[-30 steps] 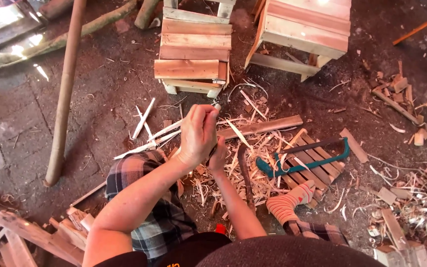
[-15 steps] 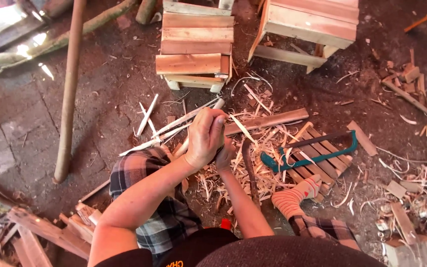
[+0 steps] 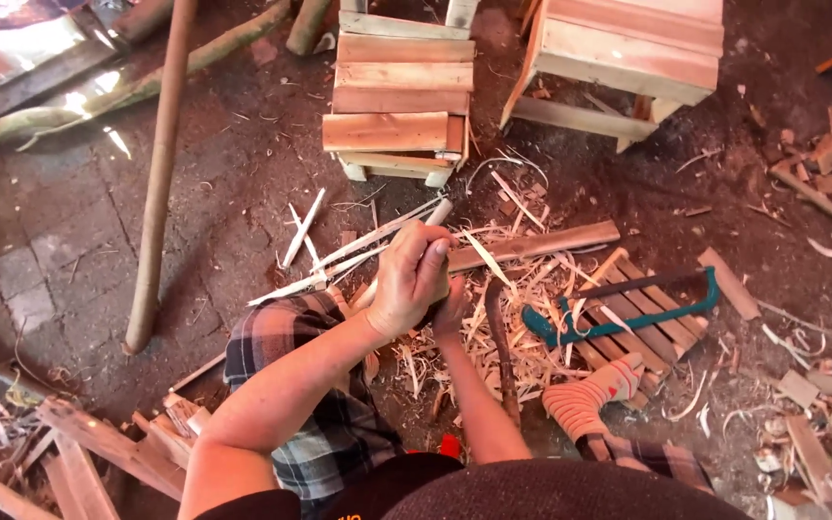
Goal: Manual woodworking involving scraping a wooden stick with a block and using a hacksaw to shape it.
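Closed in a fist, the left hand (image 3: 408, 284) wraps the pale wooden stick (image 3: 440, 214), whose rounded end sticks out just above the knuckles and points toward the stools. The stick is held above the lap, over the shavings. Right hand (image 3: 452, 310) sits just beneath and behind the left, mostly hidden; whether its fingers are curled or spread cannot be told.

Layout, left to right:
- Long round pole (image 3: 158, 183) lies nearly upright in the frame on the dark floor, well apart from the hands.
- Thin pale splints (image 3: 339, 255) lie fanned out just left of the left hand.
- Slatted wooden stool (image 3: 399, 91) stands beyond the hands; a second stool (image 3: 628, 53) stands to its right.
- Flat reddish board (image 3: 532, 245) lies right of the hands, among curled shavings (image 3: 532, 337).
- Green-framed hacksaw (image 3: 623, 303) rests on short slats, near the striped sock (image 3: 589, 400).
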